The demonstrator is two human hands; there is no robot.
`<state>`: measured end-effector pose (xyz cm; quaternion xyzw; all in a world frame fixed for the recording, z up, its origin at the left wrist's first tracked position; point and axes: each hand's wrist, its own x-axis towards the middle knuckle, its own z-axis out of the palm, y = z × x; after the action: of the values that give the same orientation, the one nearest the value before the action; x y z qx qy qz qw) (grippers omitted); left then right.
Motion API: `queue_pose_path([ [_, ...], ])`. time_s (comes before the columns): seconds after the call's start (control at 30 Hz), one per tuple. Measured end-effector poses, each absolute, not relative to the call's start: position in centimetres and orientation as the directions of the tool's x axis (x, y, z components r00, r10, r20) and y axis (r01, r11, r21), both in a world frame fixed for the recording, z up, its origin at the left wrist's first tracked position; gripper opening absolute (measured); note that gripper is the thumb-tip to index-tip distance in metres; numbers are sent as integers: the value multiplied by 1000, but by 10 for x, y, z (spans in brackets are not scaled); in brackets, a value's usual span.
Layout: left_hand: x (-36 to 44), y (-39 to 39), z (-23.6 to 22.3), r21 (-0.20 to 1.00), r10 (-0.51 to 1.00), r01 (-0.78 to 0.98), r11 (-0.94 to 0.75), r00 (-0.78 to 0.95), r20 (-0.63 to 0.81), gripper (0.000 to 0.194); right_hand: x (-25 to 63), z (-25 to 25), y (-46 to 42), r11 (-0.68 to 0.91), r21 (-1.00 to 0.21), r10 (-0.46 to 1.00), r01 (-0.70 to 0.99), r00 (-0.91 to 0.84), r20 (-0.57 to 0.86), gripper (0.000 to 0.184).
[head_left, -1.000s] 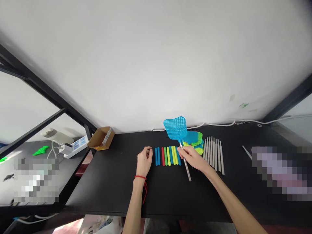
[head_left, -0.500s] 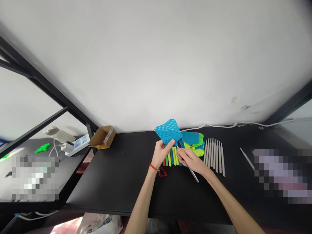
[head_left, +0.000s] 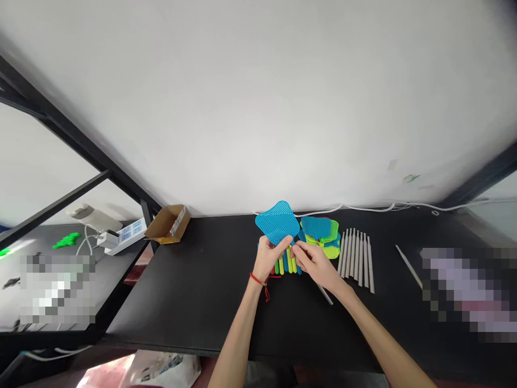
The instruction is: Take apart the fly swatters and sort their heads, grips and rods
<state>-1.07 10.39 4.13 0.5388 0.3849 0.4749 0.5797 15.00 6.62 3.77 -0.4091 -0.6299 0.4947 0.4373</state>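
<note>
My left hand point(head_left: 270, 256) is closed on the lower edge of a blue perforated fly swatter head point(head_left: 278, 221), thumb on top. Pinched in my right hand point(head_left: 317, 263) is a silver metal rod point(head_left: 325, 295), its upper end against the neck of the blue head; the fingers hide the joint. Under and between my hands lies a row of coloured plastic handles point(head_left: 291, 264) in red, green, yellow and blue. Just right of them rests a pile of blue and lime swatter heads point(head_left: 321, 231). Several grey metal rods point(head_left: 357, 258) lie side by side farther right.
A single rod point(head_left: 407, 265) lies at the right, beside a blurred patch. An open cardboard box point(head_left: 168, 223) stands at the left end of the black table point(head_left: 181, 302). Beyond the black frame are a power strip point(head_left: 128, 237) and a bottle point(head_left: 92, 217). A white cable point(head_left: 363, 208) runs along the wall.
My right fingers have shifted slightly up the rod, closer to the neck of the blue head. The head has tilted a little, and the view has moved slightly.
</note>
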Motion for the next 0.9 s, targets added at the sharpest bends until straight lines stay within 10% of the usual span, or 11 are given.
queue_pose_path([
  [0.9,-9,100,48,888,968,-456,54,241,66,43,133,46,65,68,-981,935,-180,-332,126,41],
])
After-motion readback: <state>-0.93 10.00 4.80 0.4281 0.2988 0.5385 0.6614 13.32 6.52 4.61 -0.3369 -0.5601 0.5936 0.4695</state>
